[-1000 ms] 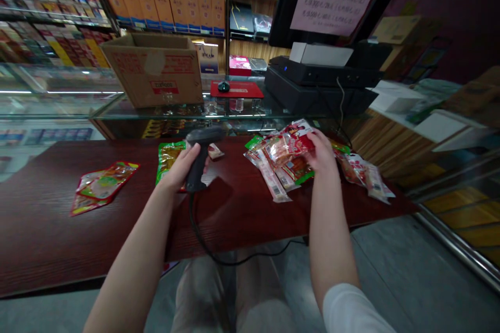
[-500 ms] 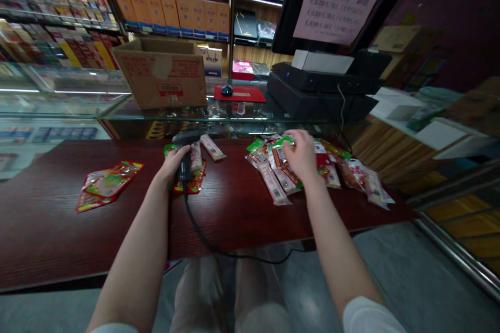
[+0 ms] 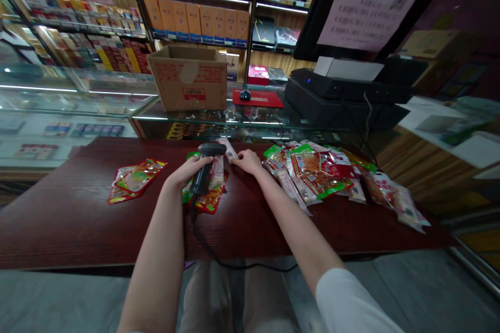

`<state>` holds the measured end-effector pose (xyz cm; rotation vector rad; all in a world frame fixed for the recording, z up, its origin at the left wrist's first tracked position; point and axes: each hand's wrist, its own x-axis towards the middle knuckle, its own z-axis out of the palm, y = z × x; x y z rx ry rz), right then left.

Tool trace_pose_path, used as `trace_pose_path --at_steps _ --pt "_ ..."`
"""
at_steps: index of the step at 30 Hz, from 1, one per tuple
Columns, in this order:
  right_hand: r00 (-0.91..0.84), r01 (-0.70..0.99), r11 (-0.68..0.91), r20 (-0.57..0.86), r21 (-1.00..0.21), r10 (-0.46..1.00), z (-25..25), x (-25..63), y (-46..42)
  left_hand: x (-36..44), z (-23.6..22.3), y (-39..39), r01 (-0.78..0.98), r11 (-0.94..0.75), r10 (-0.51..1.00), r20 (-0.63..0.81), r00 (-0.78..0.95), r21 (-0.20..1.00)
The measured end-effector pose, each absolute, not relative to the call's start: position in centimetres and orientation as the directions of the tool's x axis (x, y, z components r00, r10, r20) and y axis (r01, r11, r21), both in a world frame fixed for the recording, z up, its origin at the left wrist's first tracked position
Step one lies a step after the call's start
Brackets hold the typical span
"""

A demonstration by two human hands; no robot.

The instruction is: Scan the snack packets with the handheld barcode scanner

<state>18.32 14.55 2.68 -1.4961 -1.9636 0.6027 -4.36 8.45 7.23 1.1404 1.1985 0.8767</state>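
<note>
My left hand (image 3: 190,170) is closed around the handle of a black barcode scanner (image 3: 202,179), whose cable hangs down over the table's front edge. Beneath and beside the scanner lie a pale wrapped snack stick (image 3: 217,171) and a red and green snack packet (image 3: 211,202). My right hand (image 3: 248,160) pinches the lower end of another pale snack stick (image 3: 226,149), just right of the scanner head. Farther right is a heap of snack packets (image 3: 322,166) in red, green and clear wrapping.
Two red-edged packets (image 3: 136,181) overlap on the left of the dark wooden table (image 3: 156,234). Behind it, a glass counter carries an open cardboard box (image 3: 189,80), a red mat (image 3: 269,99) and a black cash drawer (image 3: 336,104). Stocked shelves stand at the back.
My right hand has left the heap and moved left onto the snack stick by the scanner. My left hand still holds the scanner. The camera view has turned left.
</note>
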Motion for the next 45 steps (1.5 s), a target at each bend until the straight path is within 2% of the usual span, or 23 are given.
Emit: trace_pose_path --at_steps 6,8,10,14,17,22,33,41,45 --pt "-0.048 0.772 0.113 0.12 -0.626 0.992 3.6 19.2 12.5 -4.8 8.4 8.2 -0.06 0.134 0.989 -0.13 0.066 0.989" --pt "-0.011 0.746 0.101 0.14 -0.658 0.99 3.9 20.4 11.7 -4.6 8.7 8.1 -0.077 0.139 0.988 -0.134 0.073 0.987" --pt "0.029 0.651 0.14 0.208 -0.746 0.978 4.4 21.9 10.9 -4.1 8.8 8.0 -0.086 0.163 0.983 -0.154 0.095 0.983" --pt "0.141 0.275 0.279 0.326 -0.92 0.935 6.4 25.4 9.4 -2.3 8.8 7.6 -0.163 0.16 0.968 -0.122 0.221 0.974" --pt "0.229 0.092 0.362 0.373 -0.928 0.899 7.6 27.8 8.5 -0.6 8.8 7.0 -0.235 0.145 0.931 -0.052 0.361 0.961" --pt "0.332 -0.008 0.394 0.369 -0.919 0.868 7.0 29.9 8.0 2.0 8.6 5.8 -0.273 0.135 0.866 0.02 0.5 0.953" --pt "0.266 0.049 0.378 0.377 -0.925 0.887 6.2 29.2 7.8 4.0 6.9 5.7 -0.236 0.147 0.809 0.02 0.587 0.961" --pt "0.224 0.208 0.463 0.502 -0.862 0.835 6.0 29.8 7.8 3.5 7.0 5.8 -0.267 0.108 0.822 0.065 0.566 0.958" --pt "0.206 0.234 0.47 0.516 -0.851 0.831 5.9 30.0 7.8 3.3 7.3 5.7 -0.289 0.106 0.821 0.08 0.566 0.951"
